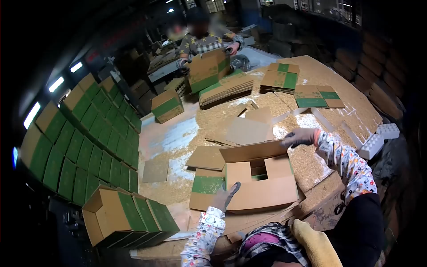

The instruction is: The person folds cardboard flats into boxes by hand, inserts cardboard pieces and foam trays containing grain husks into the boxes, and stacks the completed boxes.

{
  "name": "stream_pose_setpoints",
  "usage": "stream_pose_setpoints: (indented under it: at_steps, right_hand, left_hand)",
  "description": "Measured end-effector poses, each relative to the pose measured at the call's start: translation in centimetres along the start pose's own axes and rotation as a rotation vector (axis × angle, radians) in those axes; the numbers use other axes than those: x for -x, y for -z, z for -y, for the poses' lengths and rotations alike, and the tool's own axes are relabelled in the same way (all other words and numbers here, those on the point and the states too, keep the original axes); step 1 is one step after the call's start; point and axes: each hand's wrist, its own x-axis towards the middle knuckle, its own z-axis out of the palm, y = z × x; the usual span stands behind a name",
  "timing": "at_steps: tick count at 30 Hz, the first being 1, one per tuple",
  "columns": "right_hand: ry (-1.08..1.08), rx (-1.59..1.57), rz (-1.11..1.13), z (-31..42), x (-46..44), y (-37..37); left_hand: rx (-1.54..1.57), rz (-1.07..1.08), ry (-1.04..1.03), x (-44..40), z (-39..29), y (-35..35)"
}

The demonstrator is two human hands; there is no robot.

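Cardboard box, one, near the near edge of the counter. Likely faults: crooked crease, should its raised far flap be pulled from one end only; skidding, should the left-side bracing slacken. Right hand: fingers closed on that flap's right end. Left hand: at the box's left side; gripping or merely pressing, cannot tell. Appearance: plain brown, side flaps folded inward, dark gap between, green glimpsed within.

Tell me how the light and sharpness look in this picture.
Head view: corners sink to black; lamps at left glare white; stacked boxes lean, likely from lens distortion; the co-worker's head is blurred, while the open box looks fairly sharp.
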Motion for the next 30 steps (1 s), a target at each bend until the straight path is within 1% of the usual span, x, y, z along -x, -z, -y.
stream_pose_setpoints:
  at_steps: [1, 2, 3, 4, 5, 6, 7, 8, 9, 10, 11, 12, 13, 14, 15, 16, 17, 18, 19, 20, 21, 22, 23, 24, 25, 26, 27, 28, 29, 30]
  right_hand:
    - [0.056, -0.132, -0.105, 1.7, 0.4, 1.1]
    - [0.158, 0.123, -0.139, 3.1, 1.4, 0.3]
    - [0.269, 0.369, -0.178, 4.2, 2.4, -2.3]
    - [0.391, 0.607, -0.227, 4.2, 3.0, -5.5]
    - [0.637, 0.829, -0.168, -1.2, 1.9, -9.1]
    - [0.603, 0.958, -0.333, -1.3, 5.2, -13.5]
    - [0.624, 0.941, -0.351, -2.0, 6.5, -14.4]
    - [0.589, 0.742, -0.445, -2.0, 7.1, -14.4]
    - [0.431, 0.368, -0.524, -3.4, 5.8, -13.9]
    - [0.255, -0.018, -0.584, -6.1, 3.7, -14.0]
    - [0.242, -0.427, -0.361, -8.1, 3.4, -14.2]
    - [0.152, -0.825, -0.177, -10.0, 3.1, -14.3]
    - [0.156, -0.928, -0.164, -11.6, 3.7, -14.6]
    - [0.188, -1.105, -0.128, -8.5, 4.5, -12.2]
    - [0.216, -1.287, -0.086, -5.5, 5.2, -9.8]
    - [0.238, -1.463, -0.041, -2.5, 5.9, -7.4]
    - [0.193, -1.342, -0.073, -2.9, 5.7, -6.6]
    - [0.145, -1.220, -0.098, -3.2, 5.4, -5.8]
    - [0.044, -1.018, -0.180, -5.7, 3.3, -6.4]
    - [-0.074, -0.520, -0.202, -7.6, 1.6, -7.7]
    - [-0.082, -0.036, -0.142, -13.7, -2.4, -9.4]
    - [0.084, -0.067, -0.336, -13.0, -3.0, -11.3]
    - [0.226, -0.099, -0.531, -11.2, -3.0, -12.8]
    - [0.172, -0.202, -0.481, -9.2, -2.5, -13.6]
    - [0.106, -0.312, -0.432, -7.8, -2.0, -13.9]
    - [0.154, -0.278, -0.410, -8.0, -2.2, -14.1]
    - [0.288, -0.232, -0.411, -9.2, -1.9, -13.5]
    - [0.422, -0.187, -0.412, -10.4, -1.7, -13.0]
    - [0.653, -0.113, -0.438, -12.3, -1.2, -11.6]
    - [0.494, -0.326, -0.481, -15.5, -0.9, -10.4]
  left_hand:
    - [-0.047, -0.096, -0.137, -0.1, 1.0, -0.6]
    - [-0.103, -0.191, -0.275, -0.7, 2.4, -0.9]
    - [-0.174, -0.289, -0.415, -1.0, 3.4, -1.0]
    - [-0.199, -0.323, -0.444, -1.1, 3.8, -0.9]
    - [-0.227, -0.358, -0.480, -1.4, 4.4, -0.6]
    - [-0.423, -0.293, -0.450, -2.8, 7.0, 0.0]
    - [-0.625, -0.225, -0.435, -4.3, 9.6, 0.7]
    - [-0.815, -0.155, -0.437, -4.6, 9.8, 1.2]
    - [-0.672, -0.013, -0.389, -5.1, 9.6, 1.3]
    - [-0.528, 0.116, -0.321, -4.6, 7.0, 1.3]
    - [-0.400, 0.139, -0.322, -3.1, 6.0, 0.7]
    - [-0.282, 0.164, -0.307, -1.3, 5.4, 0.5]
    - [-0.170, 0.184, -0.292, 0.4, 4.7, 0.4]
    - [-0.064, 0.188, -0.324, 0.5, 2.5, 0.6]
    - [0.041, 0.190, -0.384, 0.1, -0.4, 0.7]
    - [-0.290, -0.076, -0.875, 2.5, -1.9, -0.2]
    - [-0.580, -0.022, -0.888, 2.2, 0.4, 0.5]
    - [-0.870, 0.046, -0.880, 1.6, 4.2, 2.1]
    - [-1.164, 0.120, -0.864, 2.1, 7.1, 3.1]
    - [-0.967, 0.036, -0.699, 2.7, 8.2, 3.6]
    - [-0.782, -0.054, -0.555, 2.3, 8.3, 4.4]
    - [-0.602, -0.135, -0.425, 0.9, 7.3, 5.4]
    - [-0.431, -0.274, -0.507, -0.7, 4.1, 5.0]
    - [-0.252, -0.389, -0.556, -1.7, 0.1, 3.3]
    - [-0.069, -0.490, -0.584, -2.4, -1.8, 1.5]
    - [-0.413, -0.520, -0.551, -4.5, -1.0, 0.9]
    - [-0.755, -0.527, -0.528, -7.0, -0.2, 0.4]
    - [-0.627, -0.427, -0.348, -7.4, -1.3, 0.1]
    - [-0.509, -0.336, -0.163, -7.9, -2.6, 0.1]
    - [-0.562, -0.327, -0.198, -8.5, -1.9, 0.8]
